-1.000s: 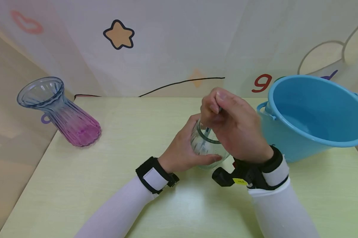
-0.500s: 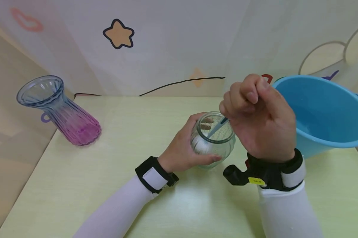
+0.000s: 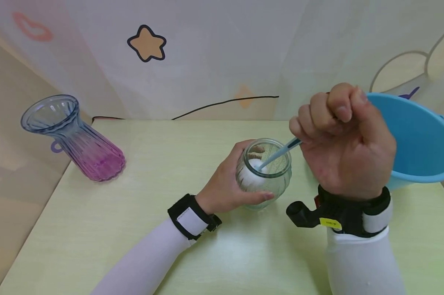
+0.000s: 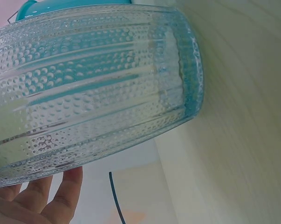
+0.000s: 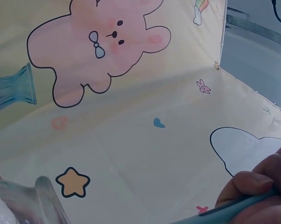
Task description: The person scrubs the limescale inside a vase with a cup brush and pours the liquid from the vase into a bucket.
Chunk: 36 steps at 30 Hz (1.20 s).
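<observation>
In the head view my left hand (image 3: pixel 223 186) grips the side of a ribbed clear glass jar (image 3: pixel 279 190) on the table, fingers behind it and thumb in front. The left wrist view shows the dimpled glass close up. My right hand (image 3: pixel 345 141) holds the blue handle of a bottle brush (image 3: pixel 279 156) with curled fingers. The brush slants down through the jar's mouth, and its white rounded head sits inside, against the left wall. In the right wrist view the blue handle lies between the thumb and fingers (image 5: pixel 247 184).
A ribbed glass vase (image 3: pixel 91 149), blue at the mouth and pink at the base, leans at the left. Behind my right hand stands a light blue bucket (image 3: pixel 424 139), partly hidden. A printed backdrop (image 3: pixel 214 53) closes off the table's (image 3: pixel 163 159) far edge.
My right hand has moved right and up from over the jar, drawing the brush handle into a lower slant. The white head has come higher inside the jar. My left hand stays put.
</observation>
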Available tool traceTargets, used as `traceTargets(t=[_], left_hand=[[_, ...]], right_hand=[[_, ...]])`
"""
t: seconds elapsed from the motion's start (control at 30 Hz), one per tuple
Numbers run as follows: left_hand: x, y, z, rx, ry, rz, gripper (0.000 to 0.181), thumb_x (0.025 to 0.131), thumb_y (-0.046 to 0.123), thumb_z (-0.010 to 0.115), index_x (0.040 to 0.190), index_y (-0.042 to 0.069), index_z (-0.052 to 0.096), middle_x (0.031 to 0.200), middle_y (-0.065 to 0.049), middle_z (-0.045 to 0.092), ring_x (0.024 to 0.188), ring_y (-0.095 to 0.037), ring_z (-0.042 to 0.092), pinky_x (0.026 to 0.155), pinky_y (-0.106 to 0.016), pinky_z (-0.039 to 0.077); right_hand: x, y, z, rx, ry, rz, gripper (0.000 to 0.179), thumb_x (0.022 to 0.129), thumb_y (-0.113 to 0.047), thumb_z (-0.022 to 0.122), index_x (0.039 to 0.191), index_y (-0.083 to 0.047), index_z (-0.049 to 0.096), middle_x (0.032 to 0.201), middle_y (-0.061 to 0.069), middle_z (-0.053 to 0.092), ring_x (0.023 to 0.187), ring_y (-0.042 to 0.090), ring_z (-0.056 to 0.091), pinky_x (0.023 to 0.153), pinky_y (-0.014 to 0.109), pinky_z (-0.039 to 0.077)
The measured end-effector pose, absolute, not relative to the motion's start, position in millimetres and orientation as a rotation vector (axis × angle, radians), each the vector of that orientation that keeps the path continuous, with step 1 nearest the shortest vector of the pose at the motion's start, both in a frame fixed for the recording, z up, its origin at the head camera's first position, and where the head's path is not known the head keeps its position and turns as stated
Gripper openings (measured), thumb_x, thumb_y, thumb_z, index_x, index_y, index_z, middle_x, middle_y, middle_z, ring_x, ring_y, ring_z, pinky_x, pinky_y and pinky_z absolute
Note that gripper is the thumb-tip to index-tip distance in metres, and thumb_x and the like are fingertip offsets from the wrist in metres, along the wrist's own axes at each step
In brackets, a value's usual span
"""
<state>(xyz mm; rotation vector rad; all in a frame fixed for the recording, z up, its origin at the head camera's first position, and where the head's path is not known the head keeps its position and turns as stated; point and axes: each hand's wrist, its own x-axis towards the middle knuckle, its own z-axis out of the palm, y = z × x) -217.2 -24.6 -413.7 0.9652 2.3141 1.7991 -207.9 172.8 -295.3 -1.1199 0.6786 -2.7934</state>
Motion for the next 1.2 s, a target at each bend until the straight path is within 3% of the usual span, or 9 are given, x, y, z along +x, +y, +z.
traceTargets(t=[0.27,0.5,0.83,1.03,1.2], left_hand=[[-216.6,-22.8,-414.2,0.965,2.33,1.796,0.099,0.074,0.018,0.093,0.151,0.028,0.032,0.142,0.004,0.055,0.125,-0.013,0.058,0.102,-0.036,0.055],[-216.1,-23.8,-414.6,0.959,2.272,1.801,0.098,0.076,0.015,0.091,0.151,0.028,0.03,0.129,0.002,0.058,0.113,-0.016,0.058,0.092,-0.033,0.056],[-219.3,-23.5,-417.0,1.006,2.264,1.837,0.084,0.075,0.013,0.09,0.139,0.023,0.037,0.124,0.001,0.057,0.109,-0.017,0.058,0.088,-0.033,0.058],[-220.4,-23.3,-416.3,1.063,2.291,1.831,0.09,0.074,0.015,0.091,0.144,0.026,0.036,0.132,0.003,0.052,0.118,-0.016,0.053,0.098,-0.031,0.052],[-219.9,-23.0,-416.8,1.049,2.258,1.842,0.092,0.074,0.013,0.091,0.145,0.026,0.035,0.131,0.003,0.053,0.114,-0.017,0.055,0.093,-0.032,0.055]], right_hand=[[-206.7,163.4,-301.1,-1.048,0.965,-2.664,0.034,0.109,-0.017,0.024,0.082,-0.007,0.041,0.069,0.003,0.029,0.063,0.018,0.029,0.065,0.035,0.02],[-200.4,143.7,-306.9,-0.97,1.363,-2.449,0.028,0.111,-0.023,0.036,0.087,-0.012,0.047,0.074,0.004,0.031,0.07,0.019,0.032,0.068,0.038,0.024],[-195.6,132.0,-309.0,-0.812,1.541,-2.341,0.033,0.111,-0.017,0.029,0.087,-0.014,0.051,0.077,0.003,0.032,0.076,0.019,0.034,0.074,0.035,0.028],[-195.7,130.8,-308.4,-0.822,1.57,-2.279,0.034,0.111,-0.014,0.029,0.086,-0.013,0.052,0.078,0.003,0.034,0.076,0.019,0.033,0.074,0.032,0.03],[-197.1,131.6,-309.7,-0.855,1.559,-2.306,0.034,0.111,-0.016,0.027,0.085,-0.015,0.05,0.075,0.003,0.033,0.073,0.019,0.034,0.073,0.032,0.031]])
